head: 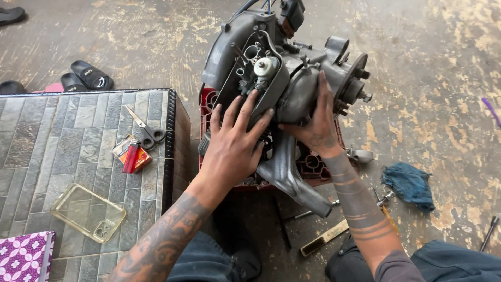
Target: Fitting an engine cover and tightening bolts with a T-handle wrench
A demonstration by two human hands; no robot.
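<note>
A grey scooter engine [292, 78] stands tilted on a red plastic crate [313, 164] on the floor. My left hand [235, 143] lies flat with fingers spread on the engine's near left side, below the open carburettor housing [261, 68]. My right hand [315, 122] presses open against the rounded casing in the middle, fingers pointing up toward the wheel hub [355, 83]. Neither hand grips a tool.
A low stone-pattern table [62, 141] on the left carries scissors [146, 130], a red lighter on a packet [131, 155], a clear phone case [88, 213] and a patterned notebook [23, 258]. On the floor lie a blue rag [409, 184], hand tools [329, 235] and black sandals [86, 77].
</note>
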